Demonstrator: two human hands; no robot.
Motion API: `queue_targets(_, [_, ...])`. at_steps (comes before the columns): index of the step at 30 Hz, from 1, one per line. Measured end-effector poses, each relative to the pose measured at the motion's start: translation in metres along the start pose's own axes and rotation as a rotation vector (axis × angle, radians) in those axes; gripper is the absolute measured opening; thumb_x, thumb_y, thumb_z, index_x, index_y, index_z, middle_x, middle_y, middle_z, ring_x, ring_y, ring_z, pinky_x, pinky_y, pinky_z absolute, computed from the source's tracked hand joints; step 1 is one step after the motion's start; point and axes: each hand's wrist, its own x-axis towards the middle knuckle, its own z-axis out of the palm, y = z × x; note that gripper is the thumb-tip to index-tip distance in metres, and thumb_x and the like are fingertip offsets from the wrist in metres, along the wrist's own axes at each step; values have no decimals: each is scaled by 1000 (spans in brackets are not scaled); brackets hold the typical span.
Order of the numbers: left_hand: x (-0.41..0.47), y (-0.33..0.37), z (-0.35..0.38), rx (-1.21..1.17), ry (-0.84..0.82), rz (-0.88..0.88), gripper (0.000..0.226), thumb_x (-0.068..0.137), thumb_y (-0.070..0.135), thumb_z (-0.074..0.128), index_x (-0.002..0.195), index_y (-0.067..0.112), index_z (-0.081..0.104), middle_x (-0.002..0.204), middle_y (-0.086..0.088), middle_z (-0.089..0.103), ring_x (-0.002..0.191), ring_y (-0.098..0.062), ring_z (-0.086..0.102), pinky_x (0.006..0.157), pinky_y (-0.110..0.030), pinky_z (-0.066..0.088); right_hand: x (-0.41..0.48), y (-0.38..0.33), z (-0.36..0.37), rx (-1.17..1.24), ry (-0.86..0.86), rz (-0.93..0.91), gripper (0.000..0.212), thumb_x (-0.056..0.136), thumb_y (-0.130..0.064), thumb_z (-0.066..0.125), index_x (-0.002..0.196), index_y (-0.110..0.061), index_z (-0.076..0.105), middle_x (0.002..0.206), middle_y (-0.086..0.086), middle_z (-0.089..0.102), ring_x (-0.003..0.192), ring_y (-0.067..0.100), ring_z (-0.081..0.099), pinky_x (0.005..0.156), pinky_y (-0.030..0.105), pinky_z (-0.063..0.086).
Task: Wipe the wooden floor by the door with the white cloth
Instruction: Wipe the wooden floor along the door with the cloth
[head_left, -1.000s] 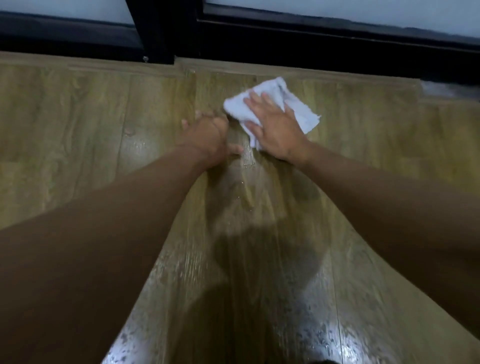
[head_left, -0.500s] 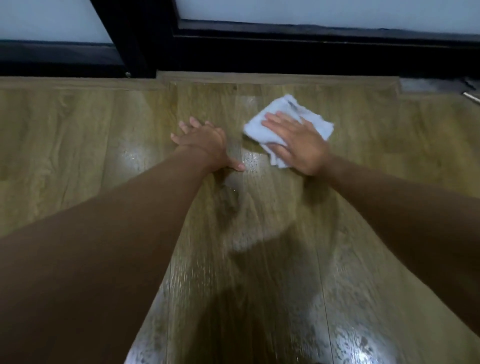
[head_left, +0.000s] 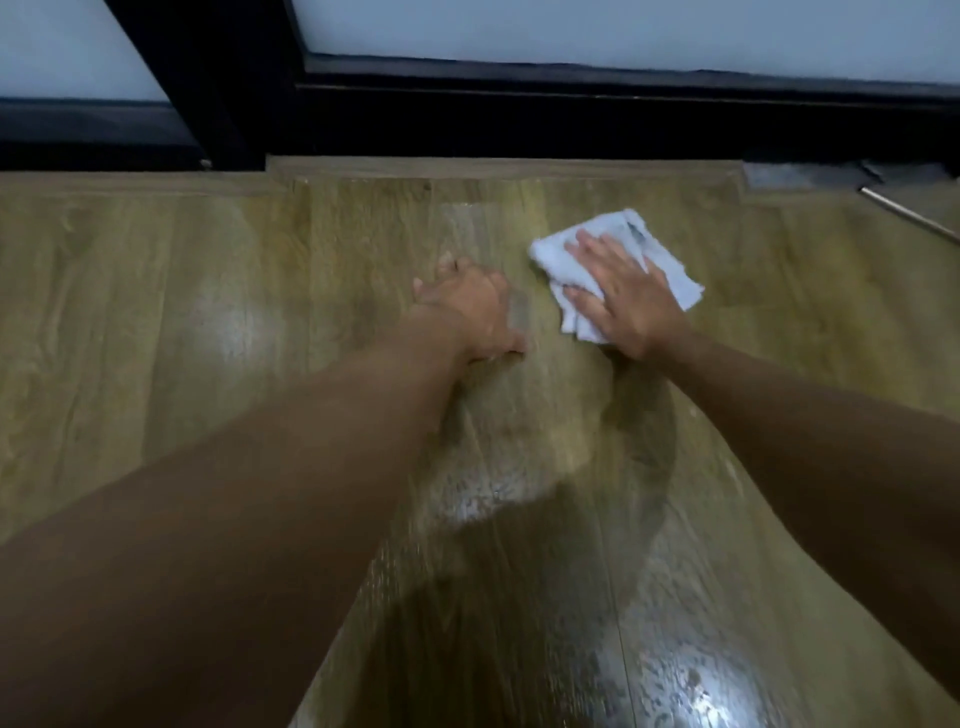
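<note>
Nearest us the wooden floor (head_left: 156, 312) shines with a wet, speckled glare (head_left: 691, 686) at the lower right, and our two bare forearms reach away over it toward the door. Our left hand (head_left: 467, 312) rests palm down on the boards, fingers straight and close together as far as the blur lets us tell, thumb out to the right. Just beside it, apart by a narrow strip of board, our right hand (head_left: 628, 306) lies flat with fingers spread, pressing on the white cloth (head_left: 550, 260). The cloth is folded into a rough square and sticks out past the hand on its left, far and right edges. Bare boards run wide to the left of the left hand and on to the right of the cloth, where a thin metal rod (head_left: 904, 213) lies slanted near the frame edge. Beyond the cloth a band of floor leads to a raised wooden threshold strip (head_left: 493, 166), then the black door frame (head_left: 571, 124).
</note>
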Motion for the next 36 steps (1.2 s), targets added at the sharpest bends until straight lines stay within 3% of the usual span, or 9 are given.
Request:
queue_targets(2, [3, 5, 3, 55, -66, -40, 112, 70, 62, 70, 149, 6, 14, 157, -24, -1, 145, -39, 0, 112, -62, 15, 22, 7, -7, -80, -47, 197, 58, 101, -47, 24, 153, -23, 9, 161, -2, 6, 148, 20, 4, 115, 51, 8])
queue_targets(5, [11, 15, 6, 51, -100, -84, 130, 61, 63, 77, 149, 3, 3, 155, -27, -10, 144, -42, -6, 109, -68, 14, 66, -13, -16, -78, -133, 370, 62, 101, -45, 22, 152, -15, 3, 161, 4, 0, 147, 29, 2, 113, 58, 9])
queue_targets(11, [16, 24, -1, 23, -143, -120, 127, 61, 50, 83, 151, 11, 2, 154, -29, -11, 143, -45, -8, 108, -69, 16, 1, 14, -7, 37, -16, -7, 57, 100, -49, 31, 152, -30, 15, 161, -7, 10, 148, 15, 5, 116, 53, 9])
queue_targets(17, [29, 32, 1, 136, -160, -100, 125, 52, 50, 88, 147, 7, 18, 151, -34, 15, 138, -56, 8, 104, -69, 24, 57, 6, -12, -20, -101, 416, 63, 101, -47, 18, 152, -17, 0, 161, 2, -4, 147, 28, -4, 114, 60, 5])
queue_targets(20, [28, 41, -1, 200, -157, -53, 108, 54, 44, 88, 139, 6, 35, 150, -31, 21, 137, -53, 17, 106, -65, 28, 40, -10, -13, -34, -125, 180, 61, 102, -45, 20, 153, -17, 2, 161, 0, -4, 148, 26, -4, 115, 57, 4])
queue_targets(23, [25, 47, -5, 219, -138, -31, 94, 73, 60, 69, 143, 8, 34, 155, -24, 16, 142, -43, 15, 112, -57, 23, -14, 22, -12, 19, -53, -54, 62, 97, -58, 23, 152, -31, 12, 161, -9, 6, 148, 13, 2, 117, 52, 6])
queue_targets(26, [29, 56, 5, 195, -112, -90, 100, 72, 77, 54, 140, 7, 37, 151, -23, 28, 141, -43, 20, 112, -60, 22, -7, 50, -16, -52, -60, 133, 84, 83, -75, 10, 153, -29, 9, 161, -6, 3, 148, 17, -2, 117, 53, 6])
queue_targets(30, [29, 71, 20, 164, -114, -270, 125, 65, 78, 60, 150, 6, 1, 156, -24, -9, 142, -48, -3, 109, -67, 14, 53, 29, -16, 43, -118, 436, 77, 95, -63, 22, 152, -19, -4, 160, 2, -13, 147, 28, -13, 114, 60, -4])
queue_targets(36, [19, 86, 20, 260, 65, 85, 87, 85, 58, 54, 149, 11, 17, 155, -18, 13, 143, -37, 11, 112, -64, 7, -15, 60, -15, -28, -7, -66, 65, 97, -59, 28, 152, -30, 13, 161, -8, 6, 148, 14, 0, 117, 51, 2])
